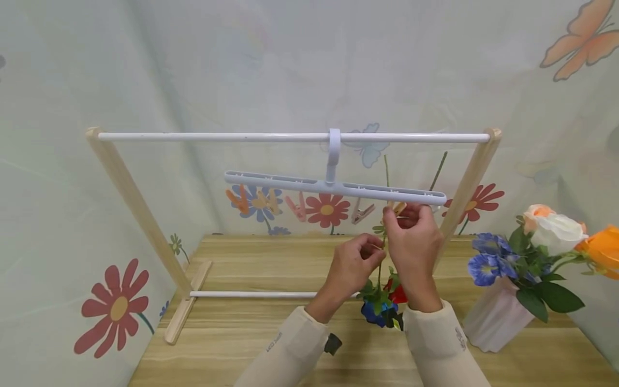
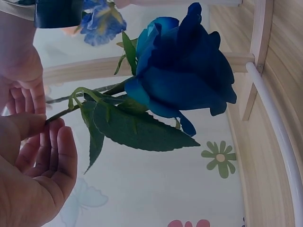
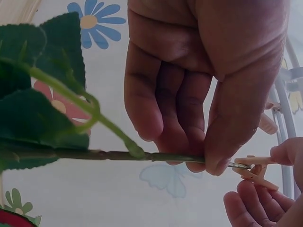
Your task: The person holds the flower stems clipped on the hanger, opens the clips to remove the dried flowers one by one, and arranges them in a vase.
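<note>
In the head view, a blue rose (image 1: pixel 374 313) hangs bloom-down, its stem pinched between the thumb and fingers of my left hand (image 1: pixel 352 264). Just above, my right hand (image 1: pixel 415 236) pinches a yellowish clothespin (image 1: pixel 399 208) under the pale hanger (image 1: pixel 309 186). Seen from the right wrist, the stem (image 3: pixel 175 157) reaches the clothespin's (image 3: pixel 255 172) jaws; whether it is clamped I cannot tell. The blue rose (image 2: pixel 182 71) fills much of the left wrist view. A red rose (image 1: pixel 398 293) shows partly behind my right wrist.
The hanger hooks over the white top bar (image 1: pixel 217 137) of a wooden-sided rack (image 1: pixel 140 215). Several clothespins, including an orange one (image 1: pixel 240 200), hang along it. To the right, a white vase (image 1: pixel 500 314) holds artificial flowers. A dark small object (image 1: pixel 332 344) is beside the left sleeve.
</note>
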Demonstrator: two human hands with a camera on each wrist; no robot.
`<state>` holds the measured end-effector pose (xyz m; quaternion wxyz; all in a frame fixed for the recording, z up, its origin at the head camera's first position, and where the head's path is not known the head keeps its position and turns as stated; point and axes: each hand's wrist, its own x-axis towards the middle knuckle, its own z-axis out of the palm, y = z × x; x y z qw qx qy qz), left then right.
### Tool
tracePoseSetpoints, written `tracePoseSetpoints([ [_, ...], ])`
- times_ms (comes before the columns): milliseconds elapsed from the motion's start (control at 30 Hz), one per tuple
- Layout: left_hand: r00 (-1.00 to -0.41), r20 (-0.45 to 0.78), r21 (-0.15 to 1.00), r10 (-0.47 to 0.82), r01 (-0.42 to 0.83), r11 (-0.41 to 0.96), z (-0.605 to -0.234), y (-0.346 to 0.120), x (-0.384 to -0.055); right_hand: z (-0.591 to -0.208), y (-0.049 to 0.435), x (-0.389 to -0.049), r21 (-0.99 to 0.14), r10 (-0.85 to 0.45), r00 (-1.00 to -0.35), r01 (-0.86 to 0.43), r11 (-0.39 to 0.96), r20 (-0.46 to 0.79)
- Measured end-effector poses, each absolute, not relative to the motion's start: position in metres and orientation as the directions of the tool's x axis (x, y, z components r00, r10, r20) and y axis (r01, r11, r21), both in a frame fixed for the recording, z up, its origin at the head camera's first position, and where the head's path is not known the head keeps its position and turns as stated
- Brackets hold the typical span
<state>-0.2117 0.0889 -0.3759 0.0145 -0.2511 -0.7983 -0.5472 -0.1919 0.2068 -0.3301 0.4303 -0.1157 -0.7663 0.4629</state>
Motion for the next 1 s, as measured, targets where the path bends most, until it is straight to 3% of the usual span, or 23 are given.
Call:
tracePoseSetpoints([
  [1000, -0.881, 0.263, 0.868, 0.393, 0.394, 0.302, -0.3811, 0.0816, -0.2166, -0.3307, 0.2086, -0.1947, -0.762, 0.516, -0.616, -0.229, 0.606, 0.595],
])
